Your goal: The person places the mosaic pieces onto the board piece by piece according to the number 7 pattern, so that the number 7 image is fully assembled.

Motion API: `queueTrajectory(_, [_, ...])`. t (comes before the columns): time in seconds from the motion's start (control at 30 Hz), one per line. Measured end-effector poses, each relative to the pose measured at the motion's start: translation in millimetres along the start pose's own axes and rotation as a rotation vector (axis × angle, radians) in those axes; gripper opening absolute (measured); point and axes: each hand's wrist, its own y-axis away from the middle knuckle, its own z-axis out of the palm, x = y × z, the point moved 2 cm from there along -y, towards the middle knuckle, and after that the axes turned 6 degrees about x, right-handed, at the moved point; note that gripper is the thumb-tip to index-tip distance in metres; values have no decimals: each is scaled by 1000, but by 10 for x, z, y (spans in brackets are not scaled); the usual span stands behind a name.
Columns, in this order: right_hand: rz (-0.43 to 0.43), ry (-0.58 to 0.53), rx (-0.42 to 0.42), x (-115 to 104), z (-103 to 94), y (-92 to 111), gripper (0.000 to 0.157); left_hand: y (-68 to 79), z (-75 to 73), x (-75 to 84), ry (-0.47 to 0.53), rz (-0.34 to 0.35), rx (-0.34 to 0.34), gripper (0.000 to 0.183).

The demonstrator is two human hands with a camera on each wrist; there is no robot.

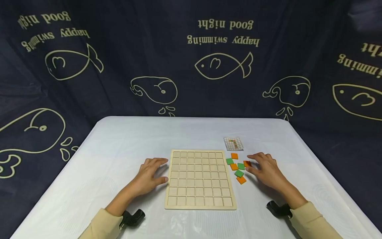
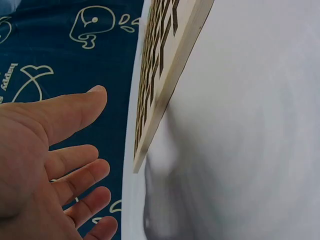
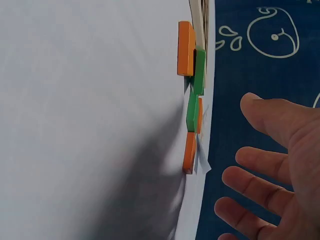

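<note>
A pale wooden grid board (image 1: 200, 179) lies flat on the white table, its square recesses bare. My left hand (image 1: 149, 176) hovers at the board's left edge, thumb and fingers spread, holding nothing; in the left wrist view the board's side (image 2: 167, 87) shows beside the spread fingers. To the board's right lie several small square tiles, orange ones such as this orange tile (image 1: 241, 180) and green ones such as this green tile (image 1: 239, 173). Over the rightmost orange tile (image 1: 247, 163) is my right hand (image 1: 267, 169), fingers apart. The right wrist view shows nothing in that hand (image 3: 280, 170).
Behind the tiles lies a small printed grid card (image 1: 233, 144) with orange and green squares on it. The white-covered table (image 1: 134, 139) ends at a dark blue curtain (image 1: 191, 93) with fish drawings. Each wrist wears a black camera mount (image 1: 133, 218).
</note>
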Motion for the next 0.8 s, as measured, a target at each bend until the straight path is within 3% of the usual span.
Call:
queueTrajectory(0.57, [53,-33,-47,110,58,-64,42,-79,93,-89,228,-112,-91,60])
queueTrajectory(0.8, [79,-29,-60,142,66,-89,41,-101,118,-118,305,-115,-109,56])
